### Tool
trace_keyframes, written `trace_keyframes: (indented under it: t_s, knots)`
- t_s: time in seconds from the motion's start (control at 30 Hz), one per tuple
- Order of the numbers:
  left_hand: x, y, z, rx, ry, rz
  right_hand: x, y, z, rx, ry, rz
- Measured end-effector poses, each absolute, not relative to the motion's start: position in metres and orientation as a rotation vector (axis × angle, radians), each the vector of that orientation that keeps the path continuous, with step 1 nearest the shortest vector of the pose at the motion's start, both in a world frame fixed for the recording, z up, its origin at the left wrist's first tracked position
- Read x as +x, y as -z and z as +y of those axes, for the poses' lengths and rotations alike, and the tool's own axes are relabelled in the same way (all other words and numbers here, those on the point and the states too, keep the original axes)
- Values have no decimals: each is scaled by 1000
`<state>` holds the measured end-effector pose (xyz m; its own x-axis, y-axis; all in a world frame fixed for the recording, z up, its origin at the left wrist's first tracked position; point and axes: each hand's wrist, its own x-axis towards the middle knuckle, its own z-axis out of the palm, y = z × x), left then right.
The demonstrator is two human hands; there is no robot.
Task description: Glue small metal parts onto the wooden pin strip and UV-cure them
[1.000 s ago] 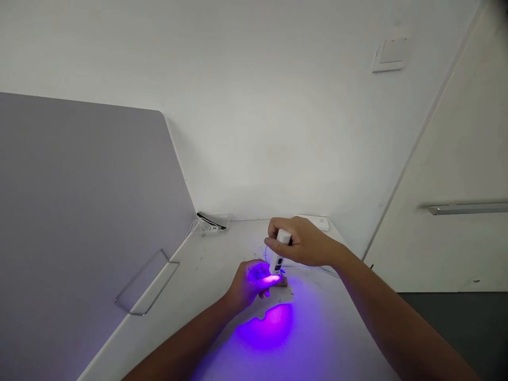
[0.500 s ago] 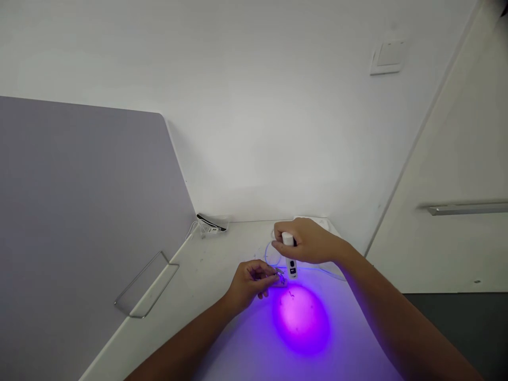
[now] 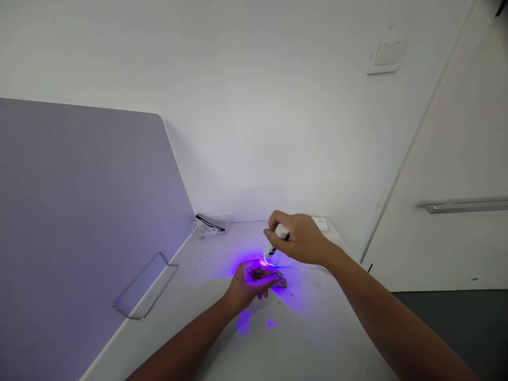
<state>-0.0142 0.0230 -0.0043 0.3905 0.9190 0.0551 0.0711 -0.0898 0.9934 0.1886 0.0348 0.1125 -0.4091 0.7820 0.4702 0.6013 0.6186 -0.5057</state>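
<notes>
My right hand is wrapped around a white handheld UV lamp, which is tilted with its lit lower end toward my left hand. Purple light falls on the back and fingers of my left hand. The left thumb and fingers pinch a small shiny piece, too small to name. Just under that piece, at the fingertips, is a small pinkish block near the white tabletop; whether it is held or only lying there, I cannot tell.
A bent wire frame juts over the left edge beside a grey panel. At the back stand a clear plastic box with dark and white items and a white flat device. A thin cable runs behind my hands.
My right hand has tilted the lamp and shifted slightly left. Its bright purple spot has left the tabletop in front and now lands on and around my left hand, which stays nearly still.
</notes>
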Motion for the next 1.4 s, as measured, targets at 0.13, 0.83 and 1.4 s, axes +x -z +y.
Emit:
trace_keyframes:
  t_s: [0.13,0.83,1.4]
  knots:
    - [-15,11,25,1456,-954,914,196,-112,42,-1160,-240,-2195]
    - [-16,10,25,1518,-932,898,191,-107,43,-1091,-333,-2140]
    - [-15,7,21,1478,-990,978,178,-112,26,-989,-459,-2175]
